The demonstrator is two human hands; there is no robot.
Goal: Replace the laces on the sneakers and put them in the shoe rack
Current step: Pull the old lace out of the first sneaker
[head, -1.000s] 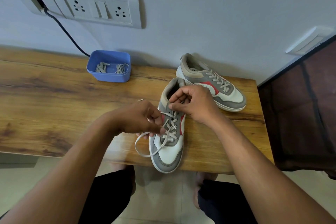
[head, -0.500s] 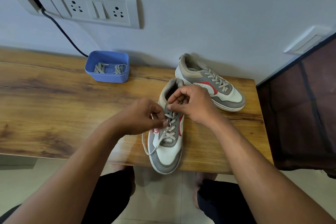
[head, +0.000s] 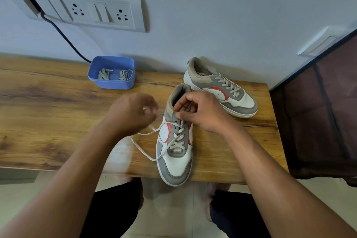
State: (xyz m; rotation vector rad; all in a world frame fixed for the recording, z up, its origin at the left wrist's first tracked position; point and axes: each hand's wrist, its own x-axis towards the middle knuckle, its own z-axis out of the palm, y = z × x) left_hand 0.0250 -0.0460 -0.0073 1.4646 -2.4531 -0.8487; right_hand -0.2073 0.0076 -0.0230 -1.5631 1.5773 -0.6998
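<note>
Left hand (head: 133, 114) drew lace (head: 143, 150) leftward, fingers pinching it; right hand (head: 202, 112) pinches sneaker (head: 175, 166).

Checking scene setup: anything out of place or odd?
Toe of the near sneaker seems to overhang the front edge of the table. One slot of the wall plate is open, a black cable running out.

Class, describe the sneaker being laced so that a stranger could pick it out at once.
Find the wooden table against the wall; two grey-and-white sneakers sit near its right end. Take the near sneaker, at the front edge. Unlike the far sneaker, its lace trails loose leftward.
</note>
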